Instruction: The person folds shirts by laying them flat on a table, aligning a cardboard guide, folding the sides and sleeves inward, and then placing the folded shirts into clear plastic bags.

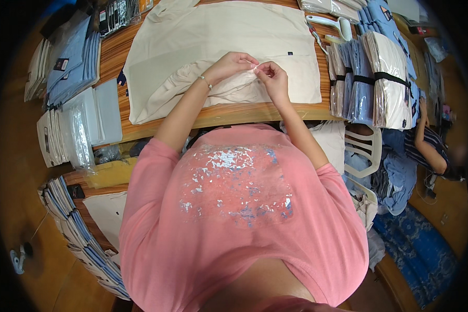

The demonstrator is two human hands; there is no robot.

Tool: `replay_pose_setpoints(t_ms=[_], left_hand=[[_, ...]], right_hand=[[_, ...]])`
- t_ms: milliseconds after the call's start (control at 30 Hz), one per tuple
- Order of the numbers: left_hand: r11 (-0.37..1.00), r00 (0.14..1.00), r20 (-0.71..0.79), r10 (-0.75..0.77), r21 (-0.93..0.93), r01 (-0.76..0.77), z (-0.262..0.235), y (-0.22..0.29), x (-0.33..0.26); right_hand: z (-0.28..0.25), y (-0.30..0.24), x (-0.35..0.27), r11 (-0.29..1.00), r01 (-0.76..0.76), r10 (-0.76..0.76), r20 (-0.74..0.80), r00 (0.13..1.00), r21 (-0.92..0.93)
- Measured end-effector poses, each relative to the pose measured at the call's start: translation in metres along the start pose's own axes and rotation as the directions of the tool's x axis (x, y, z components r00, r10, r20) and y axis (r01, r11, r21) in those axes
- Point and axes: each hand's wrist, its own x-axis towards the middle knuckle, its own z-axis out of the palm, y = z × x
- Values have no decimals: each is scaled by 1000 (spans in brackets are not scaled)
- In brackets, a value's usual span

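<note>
Cream shirt (218,41) lay flat, sleeve folded — left hand (231,65) and right hand (273,78) both pinched its fabric near the wooden table (234,113) edge — bundled shirts (372,80) crowded right

left hand (231,65) + right hand (272,77): fingertips pinching together | on cream shirt (218,36) | wooden table (112,54)

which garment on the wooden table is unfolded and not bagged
The cream shirt spread flat under both hands; the blue and cream shirts strapped in bundles at the right are folded in clear bags.

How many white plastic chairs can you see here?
1: a white plastic chair at the right, beside the wooden table, draped with blue cloth. Others may be hidden.
</note>
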Motion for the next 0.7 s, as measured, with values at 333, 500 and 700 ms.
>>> replay_pose_setpoints(t_ms=[333,500,700], left_hand=[[994,995,-87,45,106,-36,6,10,-13],[994,991,-107,75,85,-66,7,9,-15],[884,936,-212,280,438,-165,11,15,-40]], right_hand=[[-4,-14,-3,943,-188,165,106,981,274],[-7,-12,-3,980,-165,146,157,977,112],[-12,-4,-12,992,87,-84,26,996,-95]])
